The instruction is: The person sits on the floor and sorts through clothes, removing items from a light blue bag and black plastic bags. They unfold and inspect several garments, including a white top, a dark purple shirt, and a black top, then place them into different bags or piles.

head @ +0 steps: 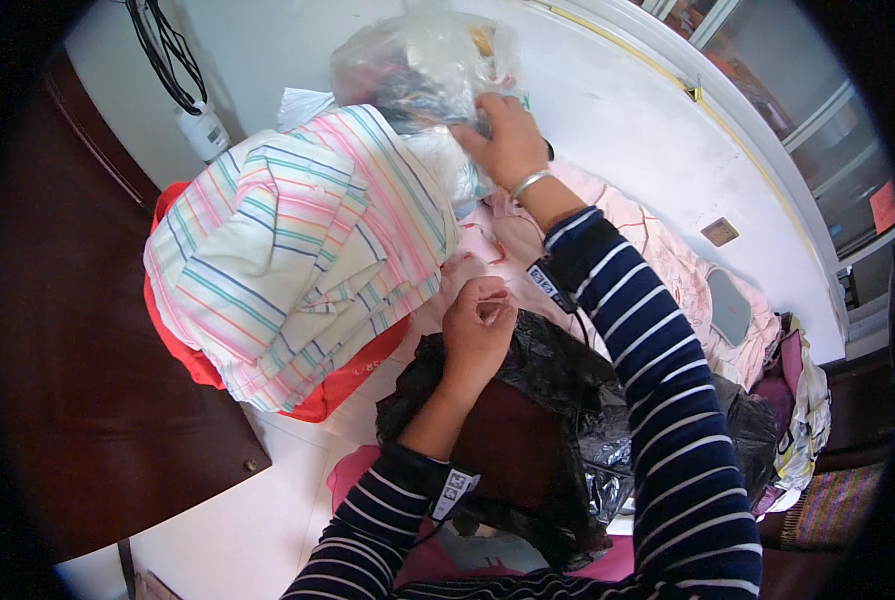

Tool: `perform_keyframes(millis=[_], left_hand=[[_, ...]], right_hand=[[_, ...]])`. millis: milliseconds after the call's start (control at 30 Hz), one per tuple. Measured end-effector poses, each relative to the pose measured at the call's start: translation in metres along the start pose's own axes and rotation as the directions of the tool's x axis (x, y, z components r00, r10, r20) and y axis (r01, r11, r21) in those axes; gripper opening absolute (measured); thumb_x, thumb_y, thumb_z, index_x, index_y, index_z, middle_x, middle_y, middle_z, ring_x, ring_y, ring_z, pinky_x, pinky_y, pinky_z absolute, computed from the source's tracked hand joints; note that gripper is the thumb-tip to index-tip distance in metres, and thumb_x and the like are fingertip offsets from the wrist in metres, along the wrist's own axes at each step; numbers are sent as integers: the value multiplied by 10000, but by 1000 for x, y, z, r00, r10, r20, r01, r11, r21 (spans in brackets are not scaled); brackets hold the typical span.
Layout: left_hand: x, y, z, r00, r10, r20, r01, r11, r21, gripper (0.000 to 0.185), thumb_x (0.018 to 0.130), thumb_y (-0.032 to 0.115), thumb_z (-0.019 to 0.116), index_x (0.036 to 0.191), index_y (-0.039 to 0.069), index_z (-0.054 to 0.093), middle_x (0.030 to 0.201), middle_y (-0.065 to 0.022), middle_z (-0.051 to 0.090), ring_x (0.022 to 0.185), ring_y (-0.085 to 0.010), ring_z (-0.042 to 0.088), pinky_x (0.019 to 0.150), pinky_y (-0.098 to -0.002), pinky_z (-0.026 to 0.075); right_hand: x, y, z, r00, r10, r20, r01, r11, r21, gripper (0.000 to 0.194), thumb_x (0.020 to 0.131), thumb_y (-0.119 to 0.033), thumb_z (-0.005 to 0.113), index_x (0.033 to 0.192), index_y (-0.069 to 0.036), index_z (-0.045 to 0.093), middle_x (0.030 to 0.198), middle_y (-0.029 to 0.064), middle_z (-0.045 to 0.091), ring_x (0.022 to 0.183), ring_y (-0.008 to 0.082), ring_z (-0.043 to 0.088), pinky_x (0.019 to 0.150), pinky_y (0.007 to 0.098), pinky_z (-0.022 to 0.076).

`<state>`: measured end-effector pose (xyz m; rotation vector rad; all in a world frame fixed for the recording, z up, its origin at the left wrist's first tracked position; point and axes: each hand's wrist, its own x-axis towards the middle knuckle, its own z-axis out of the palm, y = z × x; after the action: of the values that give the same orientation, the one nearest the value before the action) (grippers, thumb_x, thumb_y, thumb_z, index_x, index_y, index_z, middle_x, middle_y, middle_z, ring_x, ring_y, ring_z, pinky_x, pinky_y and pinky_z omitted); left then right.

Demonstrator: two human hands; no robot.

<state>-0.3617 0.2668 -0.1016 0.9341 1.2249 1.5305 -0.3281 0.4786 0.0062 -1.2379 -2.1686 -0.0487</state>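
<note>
My right hand point(509, 141), with a silver bracelet at its wrist, is at the lower right side of a clear plastic bag point(428, 71) with mixed contents; whether it grips the plastic is not plain. My left hand point(479, 319) is above the far edge of a black plastic bag point(560, 360), its fingers curled together with nothing visible in them. Left of both hands lies a folded striped cloth point(290, 255) on a red bag point(327, 401). Pink printed fabric point(612, 202) spreads behind my hands.
A dark brown wooden surface point(117, 390) fills the left side. Black cables point(163, 56) hang near a white container point(205, 133) at the upper left. A grey flat object point(729, 307) rests on the pink fabric. Further bags point(800, 405) are on the right, beside a white wall point(642, 127).
</note>
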Motion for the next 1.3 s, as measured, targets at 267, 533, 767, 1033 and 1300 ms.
perform_keyframes(millis=[267,533,767,1033,1300], left_hand=[[18,-4,-17,997,-18,-80,12,996,-87,597,868,55,730,1403,7,471,1228,-135,614,1082,-189,633,912,-307,532],[21,7,-18,980,-199,0,179,881,-439,673,939,188,686,1515,74,357,1360,-125,556,1219,-251,579,1027,-436,495],[18,17,-17,957,-274,94,285,831,-477,682,1022,435,591,1542,89,317,1422,-150,530,1295,-340,544,1040,-496,477],[-1,4,7,839,-165,519,292,940,-173,639,992,221,691,1489,-59,404,1268,-160,641,1163,-191,630,1016,-307,488],[2,-4,6,855,-195,481,260,963,-72,567,986,124,669,1477,-42,439,1249,-128,658,1125,-174,637,1000,-299,496]], right_hand=[[-6,42,-18,985,-59,160,4,946,324,165,916,-139,696,932,-33,570,730,108,525,689,234,477,687,340,457],[-51,65,-105,938,-94,334,-82,876,476,198,997,-181,646,905,-15,590,747,45,554,726,143,525,701,307,463],[-133,122,-225,955,141,262,-250,855,453,177,1014,-161,626,875,-60,588,826,-46,505,803,63,467,738,229,409],[-267,269,-277,619,785,16,-682,527,508,165,995,-129,575,1065,-55,705,917,-39,687,741,73,597,684,238,489],[-317,316,-235,650,749,-128,-744,661,96,237,887,-127,571,970,44,713,839,190,735,720,274,667,677,447,499]])
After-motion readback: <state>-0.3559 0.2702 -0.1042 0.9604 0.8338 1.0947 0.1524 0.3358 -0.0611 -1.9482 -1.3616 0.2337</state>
